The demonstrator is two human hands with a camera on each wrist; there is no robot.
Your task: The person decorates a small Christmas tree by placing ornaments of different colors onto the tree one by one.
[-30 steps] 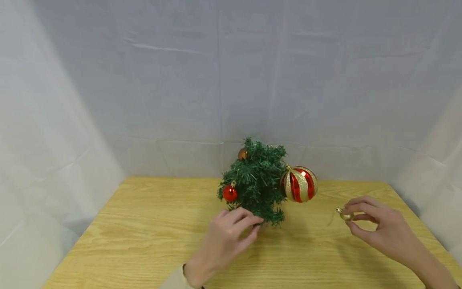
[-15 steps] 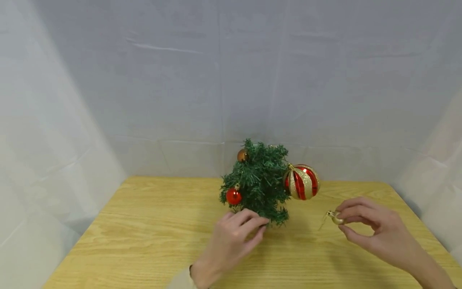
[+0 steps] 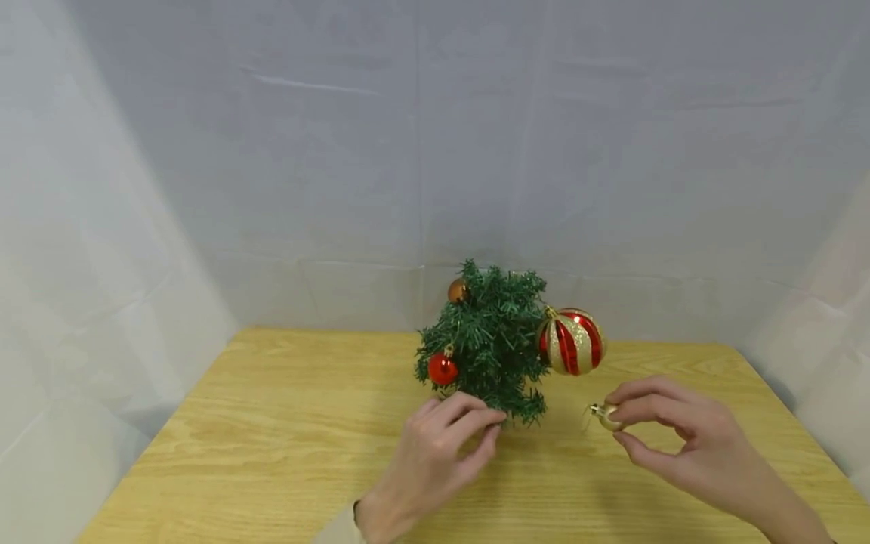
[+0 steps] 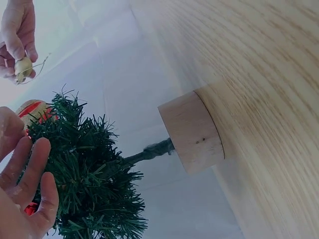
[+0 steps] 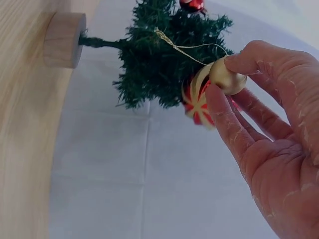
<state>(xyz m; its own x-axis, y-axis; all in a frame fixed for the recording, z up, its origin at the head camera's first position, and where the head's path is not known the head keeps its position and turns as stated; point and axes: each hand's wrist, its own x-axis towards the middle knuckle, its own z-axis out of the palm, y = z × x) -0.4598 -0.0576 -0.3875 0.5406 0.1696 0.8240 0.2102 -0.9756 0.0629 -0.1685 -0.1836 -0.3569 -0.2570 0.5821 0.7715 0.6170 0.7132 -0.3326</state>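
A small green Christmas tree (image 3: 499,332) stands on a round wooden base (image 4: 192,132). My left hand (image 3: 435,449) is at its lower front, thumb and index finger pinching what looks like a branch tip. The exact contact is hard to see. Between thumb and fingertips, my right hand (image 3: 693,446) holds a small gold bauble (image 5: 228,77), off the table and to the right of the tree. A thin gold string loop (image 5: 187,48) extends from the bauble toward the tree.
On the tree hang a large red-and-gold striped bauble (image 3: 572,341) at right, a red bauble (image 3: 443,369) at left and a small copper-coloured bauble (image 3: 458,291) higher up. The wooden table (image 3: 272,423) meets a pale cloth backdrop (image 3: 326,174) behind.
My right hand has carried the gold bauble leftward, closer to the tree. The left hand and the tree have shifted slightly to the right.
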